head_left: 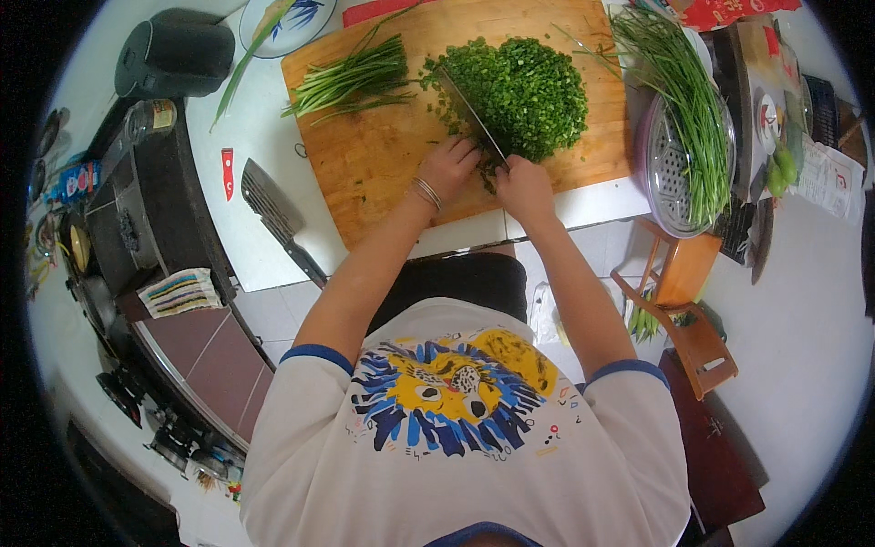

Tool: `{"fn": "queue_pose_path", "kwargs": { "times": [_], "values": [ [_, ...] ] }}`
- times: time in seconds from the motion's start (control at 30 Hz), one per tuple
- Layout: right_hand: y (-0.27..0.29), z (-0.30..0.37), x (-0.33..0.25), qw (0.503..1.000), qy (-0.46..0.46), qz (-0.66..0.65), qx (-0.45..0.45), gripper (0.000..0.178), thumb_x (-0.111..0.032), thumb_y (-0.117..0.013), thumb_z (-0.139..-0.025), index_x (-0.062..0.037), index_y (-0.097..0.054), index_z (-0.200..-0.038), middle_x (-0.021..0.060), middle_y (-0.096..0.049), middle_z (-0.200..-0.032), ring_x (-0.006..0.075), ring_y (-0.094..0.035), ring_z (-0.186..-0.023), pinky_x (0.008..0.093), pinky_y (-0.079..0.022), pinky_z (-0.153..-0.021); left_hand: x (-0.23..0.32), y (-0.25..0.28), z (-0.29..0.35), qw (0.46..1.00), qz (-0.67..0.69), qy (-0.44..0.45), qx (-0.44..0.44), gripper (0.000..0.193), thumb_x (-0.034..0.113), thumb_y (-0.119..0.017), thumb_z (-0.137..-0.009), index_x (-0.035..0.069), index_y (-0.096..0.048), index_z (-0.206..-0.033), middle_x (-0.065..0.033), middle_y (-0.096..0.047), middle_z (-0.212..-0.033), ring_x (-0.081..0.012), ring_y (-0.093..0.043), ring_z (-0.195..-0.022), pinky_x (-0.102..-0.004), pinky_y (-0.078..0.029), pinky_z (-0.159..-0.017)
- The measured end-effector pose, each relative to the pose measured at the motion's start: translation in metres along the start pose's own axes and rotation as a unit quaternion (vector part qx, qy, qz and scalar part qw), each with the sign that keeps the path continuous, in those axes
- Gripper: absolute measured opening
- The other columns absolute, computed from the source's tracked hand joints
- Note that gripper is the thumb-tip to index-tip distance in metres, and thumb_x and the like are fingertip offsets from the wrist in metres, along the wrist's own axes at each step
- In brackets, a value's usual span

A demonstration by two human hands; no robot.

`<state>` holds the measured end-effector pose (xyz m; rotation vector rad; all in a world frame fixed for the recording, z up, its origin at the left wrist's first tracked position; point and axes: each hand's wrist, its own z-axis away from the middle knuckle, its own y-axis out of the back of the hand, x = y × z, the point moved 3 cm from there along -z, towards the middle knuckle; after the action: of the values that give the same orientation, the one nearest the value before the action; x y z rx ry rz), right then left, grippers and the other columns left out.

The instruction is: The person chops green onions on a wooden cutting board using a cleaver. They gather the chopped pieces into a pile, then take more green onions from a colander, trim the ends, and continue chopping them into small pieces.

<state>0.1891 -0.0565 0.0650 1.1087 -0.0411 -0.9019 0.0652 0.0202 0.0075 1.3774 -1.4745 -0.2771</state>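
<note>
My right hand point(526, 187) grips the near end of a kitchen knife point(472, 114), its long blade slanting away to the left across the wooden cutting board point(369, 182). Close to the left of the blade, my left hand point(448, 170) rests low over the board with its fingers curled together. Whatever lies under those fingertips is hidden. A broad heap of finely chopped chives point(533, 96) covers the board right of the blade, and some bits lie on its left side. Farther left is a bunch of cut chive lengths point(355, 77).
A metal colander point(665, 178) with long whole chives point(688, 109) stands right of the board. On the white table at left lie a cleaver point(264, 205) and a small red-handled tool point(228, 173). A plate point(290, 27) stands at far left. A wooden chair point(688, 269) is at right.
</note>
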Motion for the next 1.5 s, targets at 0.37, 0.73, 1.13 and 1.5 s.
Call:
{"fn": "queue_pose_path", "kwargs": {
  "times": [0.37, 0.73, 1.13, 1.5],
  "values": [
    [-0.009, 0.006, -0.007, 0.997, -0.035, 0.039, -0.057, 0.016, -0.012, -0.055, -0.078, 0.0004, -0.061, -0.086, 0.0255, -0.064, -0.086, 0.0419, -0.063, -0.084, 0.0490, -0.051, -0.073, 0.000, 0.006, 0.004, 0.999, -0.027, -0.015, 0.028, 0.021, 0.006, -0.059, -0.066, 0.004, -0.064, -0.087, -0.0094, -0.060, -0.094, -0.0270, -0.058, -0.088, -0.0344, -0.052, -0.071],
    [-0.008, -0.029, -0.016, 0.997, -0.047, -0.047, 0.035, 0.020, -0.019, -0.054, -0.083, -0.0011, -0.061, -0.088, 0.0266, -0.063, -0.086, 0.0445, -0.061, -0.084, 0.0507, -0.050, -0.074, -0.003, 0.008, 0.014, 0.998, -0.059, -0.015, -0.031, 0.030, 0.004, -0.062, -0.064, 0.004, -0.065, -0.094, -0.0105, -0.061, -0.097, -0.0266, -0.057, -0.093, -0.0352, -0.052, -0.078],
    [-0.012, 0.007, -0.013, 0.998, -0.013, 0.061, -0.026, 0.015, -0.014, -0.054, -0.080, -0.0015, -0.060, -0.085, 0.0244, -0.064, -0.081, 0.0420, -0.063, -0.080, 0.0494, -0.051, -0.070, 0.000, 0.012, 0.010, 0.999, -0.044, -0.012, 0.010, 0.023, 0.006, -0.059, -0.064, 0.003, -0.065, -0.086, -0.0090, -0.060, -0.091, -0.0254, -0.057, -0.091, -0.0336, -0.051, -0.075],
    [-0.013, -0.023, -0.014, 0.999, -0.030, -0.018, 0.030, 0.018, -0.017, -0.055, -0.081, -0.0007, -0.061, -0.084, 0.0255, -0.064, -0.084, 0.0423, -0.063, -0.081, 0.0493, -0.051, -0.074, 0.005, 0.009, 0.017, 0.996, -0.080, -0.020, 0.020, 0.026, 0.006, -0.059, -0.064, 0.004, -0.065, -0.089, -0.0073, -0.060, -0.098, -0.0244, -0.056, -0.092, -0.0339, -0.052, -0.074]
  ]
}}
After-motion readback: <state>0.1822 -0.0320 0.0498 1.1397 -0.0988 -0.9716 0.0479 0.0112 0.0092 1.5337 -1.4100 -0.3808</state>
